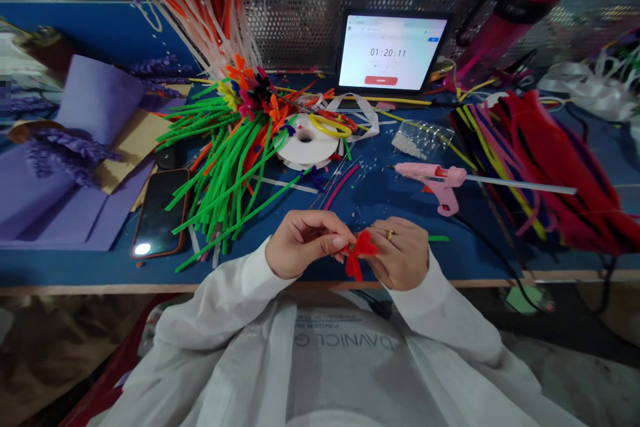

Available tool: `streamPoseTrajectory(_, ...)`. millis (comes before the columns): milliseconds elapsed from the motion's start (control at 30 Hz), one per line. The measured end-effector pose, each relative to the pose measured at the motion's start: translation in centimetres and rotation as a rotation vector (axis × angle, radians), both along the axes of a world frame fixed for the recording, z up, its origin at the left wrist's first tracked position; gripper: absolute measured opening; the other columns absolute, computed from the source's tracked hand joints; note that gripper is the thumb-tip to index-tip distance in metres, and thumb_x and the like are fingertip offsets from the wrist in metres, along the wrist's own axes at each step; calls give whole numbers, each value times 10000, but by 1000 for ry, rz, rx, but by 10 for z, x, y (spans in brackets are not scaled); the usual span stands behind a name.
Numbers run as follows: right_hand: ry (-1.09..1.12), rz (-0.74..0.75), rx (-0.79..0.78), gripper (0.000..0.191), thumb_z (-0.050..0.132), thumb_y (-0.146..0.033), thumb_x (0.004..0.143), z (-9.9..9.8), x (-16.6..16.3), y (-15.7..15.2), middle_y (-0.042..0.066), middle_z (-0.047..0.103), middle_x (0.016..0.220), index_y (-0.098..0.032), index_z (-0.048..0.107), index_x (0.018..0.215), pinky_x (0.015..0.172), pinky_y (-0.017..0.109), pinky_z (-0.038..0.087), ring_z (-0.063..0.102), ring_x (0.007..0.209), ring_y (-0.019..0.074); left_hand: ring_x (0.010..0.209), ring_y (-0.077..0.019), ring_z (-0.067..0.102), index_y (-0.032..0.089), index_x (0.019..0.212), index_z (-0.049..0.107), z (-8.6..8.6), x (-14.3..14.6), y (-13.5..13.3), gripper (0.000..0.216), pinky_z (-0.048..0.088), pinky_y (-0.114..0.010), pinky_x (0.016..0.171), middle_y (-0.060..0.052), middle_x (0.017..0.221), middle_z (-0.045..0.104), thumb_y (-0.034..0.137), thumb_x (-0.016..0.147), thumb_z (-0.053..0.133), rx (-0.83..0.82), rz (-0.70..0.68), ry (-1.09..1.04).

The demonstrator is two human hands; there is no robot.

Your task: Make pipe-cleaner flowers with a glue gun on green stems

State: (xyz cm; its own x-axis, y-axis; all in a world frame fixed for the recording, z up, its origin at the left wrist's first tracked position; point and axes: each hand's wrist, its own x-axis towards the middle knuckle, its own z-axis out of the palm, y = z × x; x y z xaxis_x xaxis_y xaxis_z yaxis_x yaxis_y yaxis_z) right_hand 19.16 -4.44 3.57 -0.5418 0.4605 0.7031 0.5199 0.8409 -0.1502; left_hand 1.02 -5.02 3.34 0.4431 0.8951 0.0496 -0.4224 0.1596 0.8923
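A small red pipe-cleaner flower [355, 265] with several fuzzy petals is between my two hands, just above the table's front edge. My left hand [309, 243] pinches it from the left, thumb and index finger pressed together near its middle. On the other side my right hand [401, 250], wearing a ring, has its fingers curled against the flower; some fingertips are hidden behind the petals. Beyond the hands lie a pink pipe cleaner [341, 187] and thin wire stems [327, 188]. A pink glue gun [435, 180] with a long glue stick rests to the right.
Green pipe cleaners [225, 180] and a white ribbon spool [305, 140] lie left of centre, near a phone [161, 213] and purple wrapping paper [95, 93]. At the back stands a tablet [393, 53]. Red pipe cleaners [560, 167] and a pink bottle [520, 13] occupy the right.
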Motion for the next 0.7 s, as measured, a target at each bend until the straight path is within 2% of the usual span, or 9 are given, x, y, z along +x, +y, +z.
streamPoseTrajectory(133, -2, -16, 67, 147, 452, -124, 868, 2, 2, -1, -13, 613, 562, -200, 522, 763, 521, 266, 306, 479, 507, 118, 589, -84, 611, 131, 811, 702, 1, 0, -1, 112, 517, -182, 569, -35, 700, 653, 238, 792, 673, -22, -59, 0)
streamPoseTrajectory(300, 2, -37, 84, 145, 438, -151, 891, 2, 3, -2, -21, 611, 551, -206, 519, 784, 516, 274, 310, 470, 504, 117, 616, -85, 630, 141, 904, 667, -3, 0, -1, 114, 522, -172, 583, -32, 727, 660, 220, 828, 636, -35, -71, -31)
streamPoseTrajectory(433, -33, -49, 80, 148, 423, -206, 931, 0, 6, -2, 5, 630, 593, -188, 528, 828, 523, 282, 325, 477, 527, 127, 612, -75, 614, 159, 936, 597, -6, 0, 2, 186, 513, -163, 572, -4, 762, 627, 174, 775, 689, -27, -18, -80)
streamPoseTrajectory(600, -73, -19, 6, 282, 339, -336, 975, 0, 8, -1, 52, 655, 674, -153, 549, 931, 569, 290, 373, 510, 591, 151, 640, -66, 586, 156, 912, 575, -8, 2, 8, 217, 499, -152, 591, 0, 776, 607, 172, 747, 714, -12, 81, -54)
streamPoseTrajectory(700, -83, -31, -37, 254, 360, -285, 969, -1, 10, -1, 75, 675, 726, -130, 561, 960, 580, 300, 383, 512, 619, 165, 653, -75, 578, 161, 938, 578, -11, 1, 10, 245, 491, -169, 592, -20, 828, 626, 198, 741, 718, 8, 156, -11)
